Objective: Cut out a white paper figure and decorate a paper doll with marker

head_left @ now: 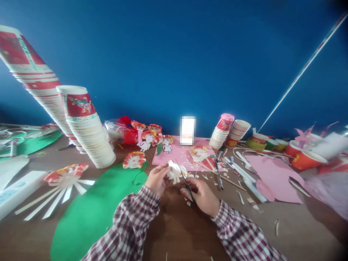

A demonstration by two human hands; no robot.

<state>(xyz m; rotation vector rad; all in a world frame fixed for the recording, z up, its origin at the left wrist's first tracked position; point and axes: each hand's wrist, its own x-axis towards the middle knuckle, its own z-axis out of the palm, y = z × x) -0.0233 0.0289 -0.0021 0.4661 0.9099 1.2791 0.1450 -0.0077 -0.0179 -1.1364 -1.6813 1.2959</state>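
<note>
My checked sleeves (132,215) reach in over the brown table (168,235), and the left one goes over a big green paper (89,214).

My right hand (203,194) is curled around dark scissors (189,192). They point up and away from me, so the thin end is by the paper's right side. I can't tell if the blades are apart, or if they touch it.

My left hand (159,178) pinches a white paper cutout (173,172) by its left edge. That seems to keep the floppy thing steady and my fingers away from the sharp part. It is up in front of me, between my two hands, where I can look at it.

Little white scraps (240,197) lie around, as if they just fell there.

Farther off, a pink sheet (160,157) lies flat, with a little paper figure (167,146) on it.

At the back, paper cups (92,134) sit one inside another, maybe to save room, before the blue wall (163,65).
</note>
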